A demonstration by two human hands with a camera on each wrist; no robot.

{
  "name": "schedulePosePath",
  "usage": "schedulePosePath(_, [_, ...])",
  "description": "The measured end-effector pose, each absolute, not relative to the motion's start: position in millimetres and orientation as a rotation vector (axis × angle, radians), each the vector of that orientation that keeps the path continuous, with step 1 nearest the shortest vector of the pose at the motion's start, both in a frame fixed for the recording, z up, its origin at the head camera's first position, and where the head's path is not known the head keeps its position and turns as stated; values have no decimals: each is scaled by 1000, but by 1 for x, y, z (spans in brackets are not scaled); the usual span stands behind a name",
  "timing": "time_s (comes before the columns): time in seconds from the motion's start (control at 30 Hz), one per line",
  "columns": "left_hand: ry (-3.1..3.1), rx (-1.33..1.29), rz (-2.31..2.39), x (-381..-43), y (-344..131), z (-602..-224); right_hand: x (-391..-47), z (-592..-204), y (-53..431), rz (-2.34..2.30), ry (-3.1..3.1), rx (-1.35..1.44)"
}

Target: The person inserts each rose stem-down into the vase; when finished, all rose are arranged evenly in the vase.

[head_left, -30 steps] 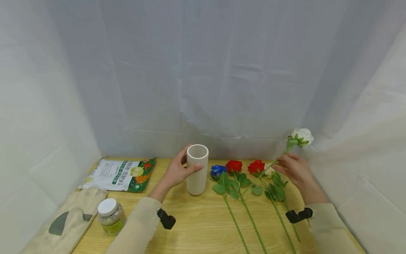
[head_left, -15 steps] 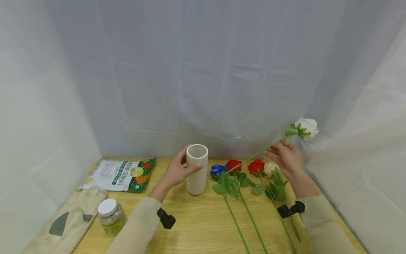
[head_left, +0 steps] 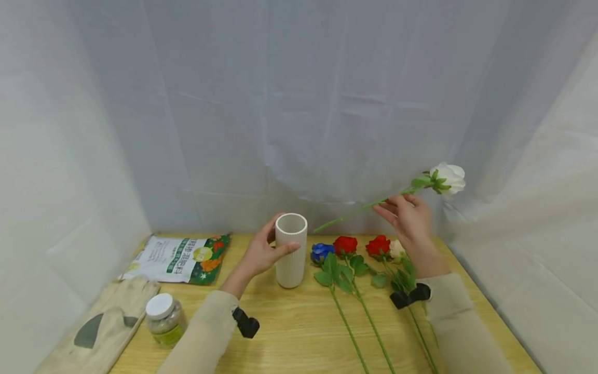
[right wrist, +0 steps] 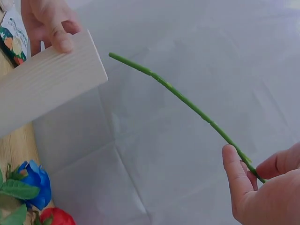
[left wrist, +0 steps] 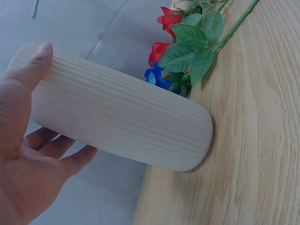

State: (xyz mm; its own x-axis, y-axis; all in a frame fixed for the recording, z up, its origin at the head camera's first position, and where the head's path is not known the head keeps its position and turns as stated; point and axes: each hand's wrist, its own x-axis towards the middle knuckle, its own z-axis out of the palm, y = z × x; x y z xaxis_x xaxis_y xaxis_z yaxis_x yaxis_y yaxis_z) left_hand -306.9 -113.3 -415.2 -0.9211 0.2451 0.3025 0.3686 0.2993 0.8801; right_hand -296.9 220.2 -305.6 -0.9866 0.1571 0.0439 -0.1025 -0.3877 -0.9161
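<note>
A white ribbed vase (head_left: 290, 265) stands upright on the wooden table, its mouth facing up. My left hand (head_left: 265, 252) grips it near the rim, thumb across the front and fingers behind, as the left wrist view of the vase (left wrist: 117, 108) shows. My right hand (head_left: 410, 221) pinches the green stem of a white rose (head_left: 447, 179) above the table. The bloom points up and right. In the right wrist view the bare stem (right wrist: 183, 99) slants toward the vase (right wrist: 56, 79), its cut end a little apart from the rim.
On the table right of the vase lie a blue rose (head_left: 322, 252), two red roses (head_left: 345, 244) and a cream rose (head_left: 397, 250), stems toward me. At left are a printed bag (head_left: 179, 258), a white-lidded jar (head_left: 164, 319) and gloves (head_left: 105, 327). White sheeting (head_left: 299, 104) surrounds the table.
My right hand has lifted the white rose up and left, off the other roses, and its stem end has come near the vase rim. The left hand and vase have stayed put.
</note>
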Motion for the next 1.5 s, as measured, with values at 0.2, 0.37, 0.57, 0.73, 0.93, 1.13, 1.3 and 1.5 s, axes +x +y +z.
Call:
schedulePosePath(0.2, [-2447,-586,-1691,-307,-111,-415,-301,-301,205,2484,-1604,-96])
schedulePosePath(0.37, [-2450,-602,-1696,-308,-111,-414,-305,-302,191,2457,-1588,-102])
schedulePosePath(0.57, [-2450,-585,-1714,-308,-112,-415,-308,-307,172,2383,-1633,-37])
schedulePosePath(0.73, [-2420,-626,-1697,-310,-113,-416,-311,-313,158,2323,-1681,2])
schedulePosePath(0.93, [-2413,-632,-1704,-309,-114,-416,-312,-319,142,2282,-1784,46])
schedulePosePath(1.13, [-2413,-616,-1705,-308,-114,-416,-316,-329,127,2186,-1859,165])
schedulePosePath(1.3, [-2406,-621,-1715,-309,-112,-416,-319,-336,114,2121,-1888,227])
schedulePosePath(1.5, [-2416,-604,-1719,-308,-111,-415,-319,-341,101,2063,-1942,279])
